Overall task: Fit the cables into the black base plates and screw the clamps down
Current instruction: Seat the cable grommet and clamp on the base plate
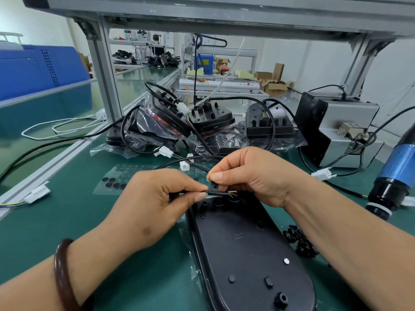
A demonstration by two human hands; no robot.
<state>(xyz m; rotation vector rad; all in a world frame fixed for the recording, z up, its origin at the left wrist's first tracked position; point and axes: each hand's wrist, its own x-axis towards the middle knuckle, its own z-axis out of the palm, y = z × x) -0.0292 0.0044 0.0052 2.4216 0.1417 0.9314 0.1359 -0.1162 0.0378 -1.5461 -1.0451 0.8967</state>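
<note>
At the far left of the green desk (67, 221) I see a white connector (37, 194) with thin wires, lying beside the aluminium rail. A little to the right lies a clear sheet with round black pads (112, 184).

Next comes the left hand (155, 207), with a dark bracelet (64, 274) on its wrist. Its thumb and forefinger are closed in a pinch on the black cable (219, 193), and the other fingers are curled under the palm. The cable is held just above the far end of the black base plate (247, 254), and its short coloured wires (232, 194) point to the right, toward the other hand. I cannot tell if the cable already touches the plate.

The base plate lies flat on the desk, on clear plastic film. It runs from the hands toward me, and its surface shows a letter R and some small posts.

The right hand (253, 176) is just beside the left one. Its thumb and forefinger pinch a small black clamp (215, 186) right over the cable, and the other fingers are folded.

Behind the hands stand several black units in plastic bags (161, 124), with looping cables. To the right of the plate is a heap of small black screws (298, 241). Further right lies another white connector (322, 175), and at the right edge a blue electric screwdriver (395, 171) rests on the desk, apart from both hands.
</note>
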